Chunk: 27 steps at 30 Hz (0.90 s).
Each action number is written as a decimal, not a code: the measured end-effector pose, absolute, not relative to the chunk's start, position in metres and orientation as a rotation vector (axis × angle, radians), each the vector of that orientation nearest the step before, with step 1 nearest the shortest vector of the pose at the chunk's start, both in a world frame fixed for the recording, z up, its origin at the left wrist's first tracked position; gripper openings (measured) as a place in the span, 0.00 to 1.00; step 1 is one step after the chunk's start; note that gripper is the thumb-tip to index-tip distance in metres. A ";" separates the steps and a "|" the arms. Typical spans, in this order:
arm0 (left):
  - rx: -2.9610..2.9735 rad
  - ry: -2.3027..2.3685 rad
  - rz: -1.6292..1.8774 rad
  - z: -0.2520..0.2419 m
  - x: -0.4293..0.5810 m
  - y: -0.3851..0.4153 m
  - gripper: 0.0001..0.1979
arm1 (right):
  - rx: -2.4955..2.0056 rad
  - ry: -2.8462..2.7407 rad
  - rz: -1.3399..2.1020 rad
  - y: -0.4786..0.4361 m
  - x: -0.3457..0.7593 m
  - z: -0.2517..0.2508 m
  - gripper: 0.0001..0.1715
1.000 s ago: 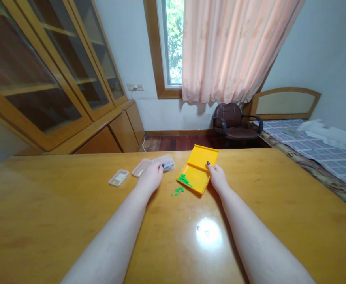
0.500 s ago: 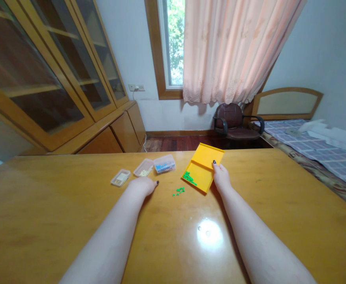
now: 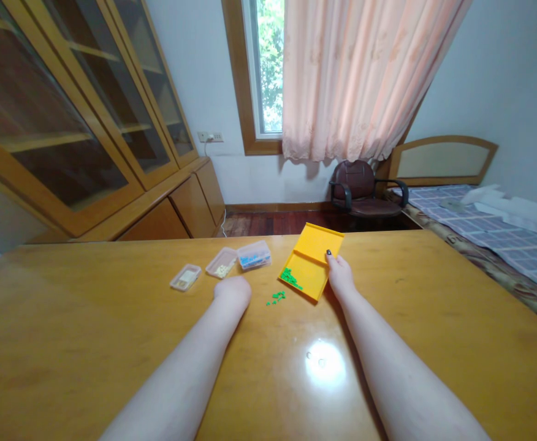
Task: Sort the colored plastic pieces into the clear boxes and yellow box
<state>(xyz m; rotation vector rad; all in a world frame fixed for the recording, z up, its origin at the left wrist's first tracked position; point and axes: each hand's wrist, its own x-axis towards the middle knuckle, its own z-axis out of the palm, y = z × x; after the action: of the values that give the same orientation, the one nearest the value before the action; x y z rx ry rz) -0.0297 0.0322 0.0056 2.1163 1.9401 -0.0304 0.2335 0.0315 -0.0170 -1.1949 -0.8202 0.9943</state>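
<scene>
My right hand (image 3: 342, 277) grips the right side of an open yellow plastic box (image 3: 313, 277), its thumb on top near the hinge line. Small green pieces (image 3: 289, 277) are heaped in the box's near left corner. A few more loose green pieces (image 3: 276, 297) lie on the table just in front of the box. My left hand (image 3: 233, 293) is over the table left of those loose pieces, back of the hand up. Its fingers are hidden, so whether it holds anything does not show.
Behind my left hand stand a clear box with blue pieces (image 3: 254, 256), a clear tray with cream pieces (image 3: 221, 263) and a smaller clear box (image 3: 186, 278). The wooden table (image 3: 89, 318) ends before a brown chair (image 3: 360, 188); a bed (image 3: 493, 214) stands at right.
My left hand has moved right, toward the loose green pieces, and its thumb is no longer visible. My right hand keeps its grip on the yellow box. The view has shifted slightly.
</scene>
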 end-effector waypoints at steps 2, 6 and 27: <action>2.098 2.015 -0.123 0.011 -0.021 0.028 0.13 | -1.181 -0.832 1.009 0.031 0.233 -0.017 0.26; 2.241 1.960 -0.099 0.026 0.003 0.015 0.16 | -1.148 -0.876 1.064 0.030 0.229 -0.018 0.26; 2.638 1.254 0.125 0.024 0.014 0.005 0.09 | -1.219 -0.823 0.965 0.035 0.239 -0.024 0.26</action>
<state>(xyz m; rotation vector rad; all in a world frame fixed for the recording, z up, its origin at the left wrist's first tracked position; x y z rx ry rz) 0.0136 0.0052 0.0237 2.6376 1.2536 0.1250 0.2387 0.0351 -0.0237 -1.2192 -0.8229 0.9647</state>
